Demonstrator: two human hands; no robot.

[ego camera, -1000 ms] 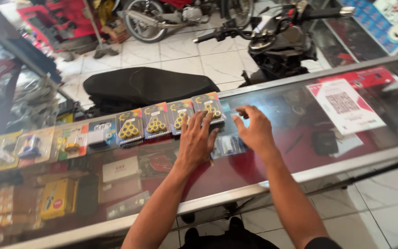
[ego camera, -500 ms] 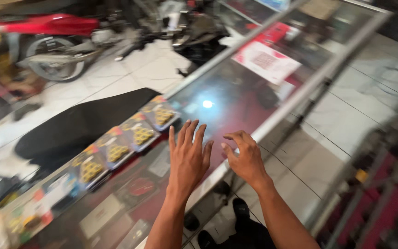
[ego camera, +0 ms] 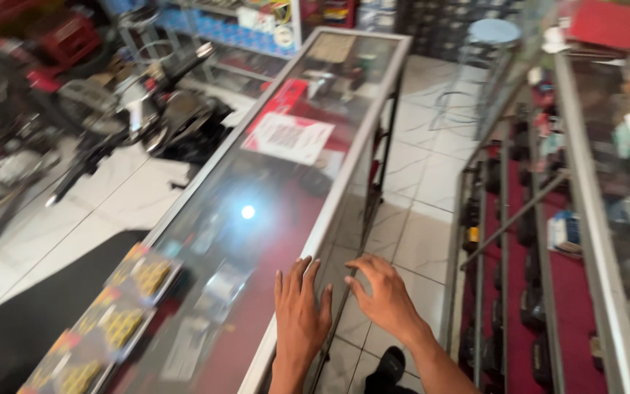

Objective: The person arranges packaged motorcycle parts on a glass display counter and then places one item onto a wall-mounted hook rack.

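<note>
1. Hands: left hand [ego camera: 300,310] lies flat, fingers spread, released, at the near edge of the glass counter [ego camera: 257,219]; whether the palm touches the rim cannot be told. Right hand [ego camera: 384,295] is open, fingers loosely curled, grasping nothing, held just beside the counter's edge over the tiled floor [ego camera: 417,190].
2. Counter: long glass-topped display case with a metal frame, running away from the viewer; a bright light spot reflects mid-top.
3. Blister packs [ego camera: 122,317]: row of flat rectangular cards along the counter's far-left edge, near the left hand but apart from it; dark backing, yellow-gold contents, red and orange trim. Blurred.
4. Sign [ego camera: 289,135]: white rectangular sheet with a dark square pattern, on a red backing, lying mid-counter, well apart from both hands.
5. Tan sheet [ego camera: 332,47]: rectangular, at the counter's far end.
6. Motorcycle [ego camera: 125,109]: parked left of the counter, handlebar toward it.
7. Shelving [ego camera: 592,219]: second glass case at right, red-lined, holding dark and grey packaged parts.
8. Stool [ego camera: 494,33]: round blue seat, far end of the aisle.
</note>
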